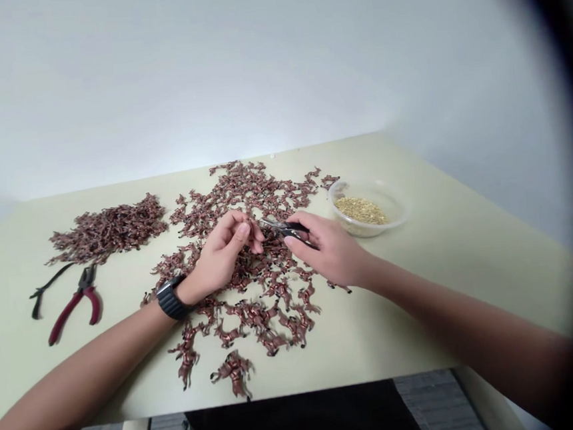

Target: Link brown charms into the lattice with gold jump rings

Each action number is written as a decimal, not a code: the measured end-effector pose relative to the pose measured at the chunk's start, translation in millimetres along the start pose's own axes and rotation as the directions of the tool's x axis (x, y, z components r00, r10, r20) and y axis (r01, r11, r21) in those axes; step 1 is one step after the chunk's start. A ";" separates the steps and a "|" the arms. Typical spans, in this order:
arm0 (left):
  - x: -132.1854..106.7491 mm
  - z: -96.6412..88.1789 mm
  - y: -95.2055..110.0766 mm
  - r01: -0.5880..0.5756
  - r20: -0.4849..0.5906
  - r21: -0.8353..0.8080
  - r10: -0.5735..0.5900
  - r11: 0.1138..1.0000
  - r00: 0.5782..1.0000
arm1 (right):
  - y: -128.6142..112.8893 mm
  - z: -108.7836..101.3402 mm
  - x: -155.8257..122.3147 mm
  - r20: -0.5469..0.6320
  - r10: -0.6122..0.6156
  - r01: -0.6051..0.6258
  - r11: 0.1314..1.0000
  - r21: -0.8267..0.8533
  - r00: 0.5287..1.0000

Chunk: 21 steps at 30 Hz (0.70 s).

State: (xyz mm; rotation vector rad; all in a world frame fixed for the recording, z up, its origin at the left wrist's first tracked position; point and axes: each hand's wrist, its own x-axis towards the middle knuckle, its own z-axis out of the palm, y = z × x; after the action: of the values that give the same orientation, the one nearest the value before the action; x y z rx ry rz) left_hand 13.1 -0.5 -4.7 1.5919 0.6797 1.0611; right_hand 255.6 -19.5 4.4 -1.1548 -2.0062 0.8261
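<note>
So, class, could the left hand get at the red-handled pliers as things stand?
Probably yes: the red-handled pliers lie uncovered on the table beside the left forearm, nothing between. But the left hand pinches a small brown piece, while the right hand grips black-handled pliers.

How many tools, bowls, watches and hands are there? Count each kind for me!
Tools: 3 (red-handled pliers, black tool beside them, black-handled tool in the right hand)
Bowls: 1, the bowl
Watches: 1, the watch
Hands: 2 (left hand, right hand)
Total: 7
Little brown figures: too many to count.
</note>
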 end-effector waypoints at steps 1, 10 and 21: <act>0.2 3.0 1.8 0.053 0.025 -0.109 -0.051 0.993 0.998 | 1.4 -0.2 0.5 -0.039 -0.059 0.056 0.996 -0.074 0.997; -3.4 9.0 8.0 0.225 0.100 -0.380 -0.202 0.897 0.974 | 5.7 -0.2 -0.6 -0.021 -0.195 0.187 0.963 -0.195 0.981; -3.4 11.5 9.1 0.205 0.115 -0.311 -0.177 0.928 0.977 | 3.0 -1.1 0.9 0.001 -0.185 0.182 0.968 -0.171 0.983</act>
State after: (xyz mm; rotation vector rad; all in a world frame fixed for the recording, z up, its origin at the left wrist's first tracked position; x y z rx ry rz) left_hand 21.0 -11.1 2.5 1.2535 0.5594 0.9026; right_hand 257.5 -17.2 3.0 -1.0433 -2.1671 0.5607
